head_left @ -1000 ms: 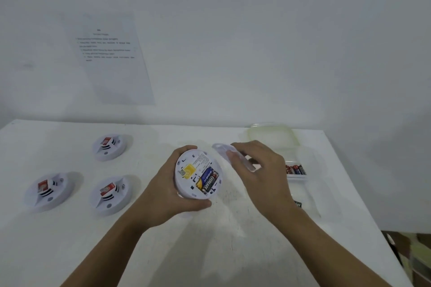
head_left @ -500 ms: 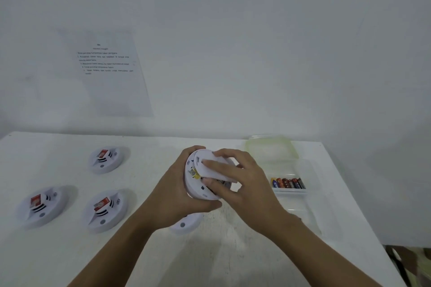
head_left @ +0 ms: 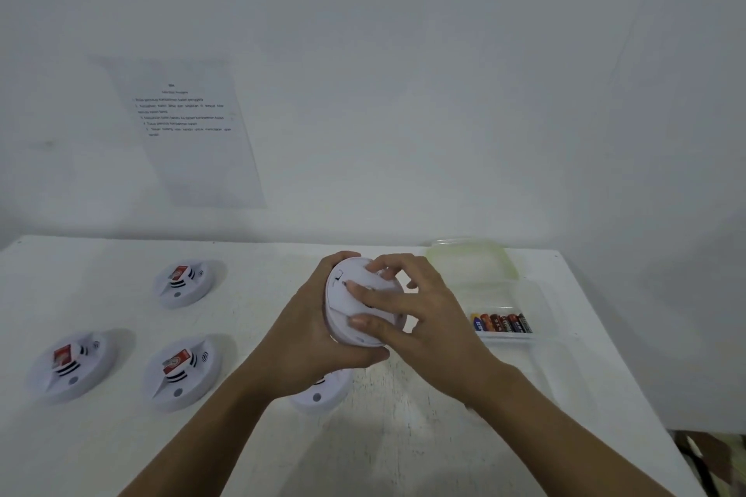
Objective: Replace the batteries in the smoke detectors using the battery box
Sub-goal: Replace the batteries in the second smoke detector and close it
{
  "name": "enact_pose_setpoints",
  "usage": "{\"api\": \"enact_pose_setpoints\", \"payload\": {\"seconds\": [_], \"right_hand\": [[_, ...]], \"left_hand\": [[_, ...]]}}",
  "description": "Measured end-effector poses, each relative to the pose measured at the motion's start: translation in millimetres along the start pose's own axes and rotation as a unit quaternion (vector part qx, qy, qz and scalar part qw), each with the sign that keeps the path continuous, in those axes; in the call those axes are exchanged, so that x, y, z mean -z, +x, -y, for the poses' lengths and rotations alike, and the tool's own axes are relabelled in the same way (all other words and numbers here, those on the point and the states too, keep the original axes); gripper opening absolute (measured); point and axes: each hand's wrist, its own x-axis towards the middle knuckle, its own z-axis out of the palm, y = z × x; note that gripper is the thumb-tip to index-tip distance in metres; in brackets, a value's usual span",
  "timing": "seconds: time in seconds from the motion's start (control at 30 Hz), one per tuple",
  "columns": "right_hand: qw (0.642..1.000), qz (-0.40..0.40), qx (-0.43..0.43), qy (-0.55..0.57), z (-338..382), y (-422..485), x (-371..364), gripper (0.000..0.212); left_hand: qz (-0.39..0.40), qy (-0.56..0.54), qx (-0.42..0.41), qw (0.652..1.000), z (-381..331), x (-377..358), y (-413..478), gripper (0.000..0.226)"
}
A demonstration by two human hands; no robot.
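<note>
Smoke detector: smooth white plastic, slight sheen. Battery box: clear glossy plastic; lid translucent plastic. Batteries: glossy wrappers. Table: matt white, scuffed. Wall sheet: matt paper.

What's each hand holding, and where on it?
Left hand grips the smoke detector round its rim, thumb under the lower edge. Right hand holds the back cover against it, fingertips and thumb spread across the cover.
</note>
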Motion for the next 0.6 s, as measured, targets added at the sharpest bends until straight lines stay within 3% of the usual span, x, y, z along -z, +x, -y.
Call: {"api": "enact_pose_setpoints", "payload": {"seconds": [0.13,0.23,0.4,0.6], "right_hand": [[1.000,0.015,0.023,-0.009,1,2,10,0.036],[0.999,-0.033,0.020,0.029,1,2,12,0.035],[0.992,-0.099,0.023,0.079,2,2,8,0.043],[0.996,-0.049,0.009,0.076,4,6,15,0.041]], "left_hand": [[0.016,0.035,0.004,0.999,-7,1,-2,0.093],[0.027,0.023,0.009,0.999,-4,-1,-4,0.083],[0.016,0.020,-0.031,0.999,-14,2,1,0.086],[0.009,0.008,-0.038,0.999,-19,4,2,0.085]]}}
